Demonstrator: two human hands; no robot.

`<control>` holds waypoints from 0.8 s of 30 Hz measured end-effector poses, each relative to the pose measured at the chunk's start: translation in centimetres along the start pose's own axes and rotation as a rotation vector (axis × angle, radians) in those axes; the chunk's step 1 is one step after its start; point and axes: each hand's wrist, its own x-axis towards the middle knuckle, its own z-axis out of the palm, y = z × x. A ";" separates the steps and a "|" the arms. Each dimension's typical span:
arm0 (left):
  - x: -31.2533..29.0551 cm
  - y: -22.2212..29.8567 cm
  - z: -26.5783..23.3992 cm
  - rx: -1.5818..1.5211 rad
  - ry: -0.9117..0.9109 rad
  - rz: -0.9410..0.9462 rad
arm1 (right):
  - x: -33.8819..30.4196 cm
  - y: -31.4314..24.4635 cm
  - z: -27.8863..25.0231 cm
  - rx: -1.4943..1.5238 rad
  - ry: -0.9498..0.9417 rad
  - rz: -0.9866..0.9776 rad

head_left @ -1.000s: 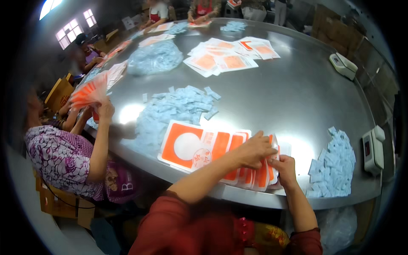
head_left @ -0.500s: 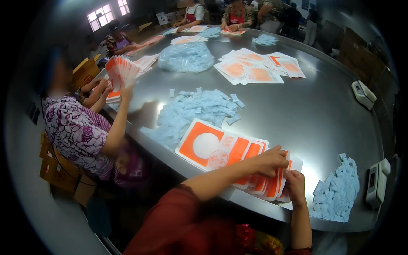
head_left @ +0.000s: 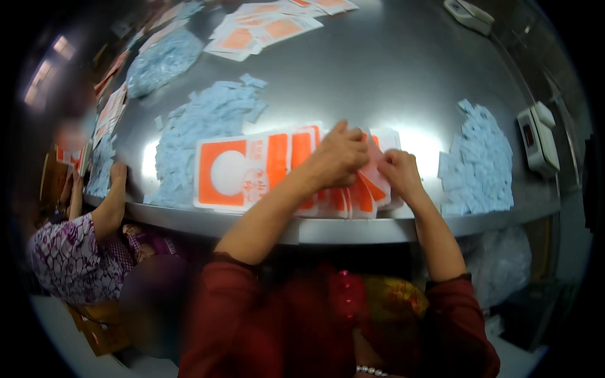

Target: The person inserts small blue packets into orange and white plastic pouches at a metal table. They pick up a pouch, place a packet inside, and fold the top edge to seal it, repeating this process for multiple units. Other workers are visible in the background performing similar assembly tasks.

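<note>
A fanned row of flat orange-and-white printed pouches [head_left: 220, 170] lies along the near edge of the metal table. Bent over the right part of that row, my left hand [head_left: 337, 157] has its fingers closed at a pouch's upper edge. Beside it, my right hand [head_left: 400, 171] is closed in a pinch at the edge of the rightmost pouches, one of them lifted and tilted between both hands. The fingertips are partly hidden by the pouches. A heap of small pale blue sachets [head_left: 201, 126] lies behind and left of the row, and another sachet heap [head_left: 479, 164] sits right of my right hand.
White table scales [head_left: 537, 140] stand at the right edge, with another scale [head_left: 469, 16] farther back. More pouches [head_left: 265, 28] are spread at the far side. A clear bag of sachets [head_left: 164, 60] lies far left. A co-worker in a patterned top [head_left: 82, 261] works at my left.
The view has turned down and to the right, so the table shows from nearer above. Both hands stay at the row's right end, where a pouch now stands lifted between them.
</note>
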 end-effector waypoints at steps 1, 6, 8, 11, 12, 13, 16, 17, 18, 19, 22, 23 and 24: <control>-0.2 0.4 -0.5 0.023 0.010 -0.010 | 0.1 0.6 0.0 0.112 0.059 0.005; 1.3 1.9 -0.9 0.026 0.102 -0.019 | 0.2 1.6 -1.0 0.331 -0.017 0.109; 1.0 2.5 -0.5 0.109 0.066 0.025 | -0.2 1.9 -0.4 0.359 -0.060 0.140; 0.4 2.5 -0.1 0.171 -0.132 -0.022 | -0.6 1.7 0.0 0.332 -0.098 0.112; 0.4 2.7 -0.1 0.138 -0.146 -0.062 | -1.0 0.9 -0.1 0.337 -0.106 0.085; 0.6 3.0 -0.3 0.105 -0.161 -0.101 | -1.3 0.5 -0.1 0.341 -0.114 0.058; 1.1 3.5 -0.2 0.035 -0.145 -0.136 | -1.0 1.9 0.8 0.437 -0.091 -0.025; 1.3 3.7 -0.1 0.016 -0.130 -0.133 | -0.9 2.2 1.1 0.415 -0.074 -0.071; 1.4 3.8 -0.2 0.035 -0.181 -0.155 | -0.8 2.4 1.4 0.394 -0.055 -0.116; 1.5 3.7 -0.2 0.045 -0.225 -0.162 | -0.8 2.8 1.3 0.361 -0.024 -0.152; 1.3 3.7 0.0 0.084 -0.245 -0.171 | -0.4 2.7 1.1 0.260 0.011 -0.098; 1.2 3.5 0.0 0.100 -0.243 -0.171 | -0.3 2.4 0.8 0.250 0.016 -0.079; 1.0 3.5 -0.1 0.118 -0.239 -0.178 | -0.3 1.9 0.5 0.240 0.015 -0.064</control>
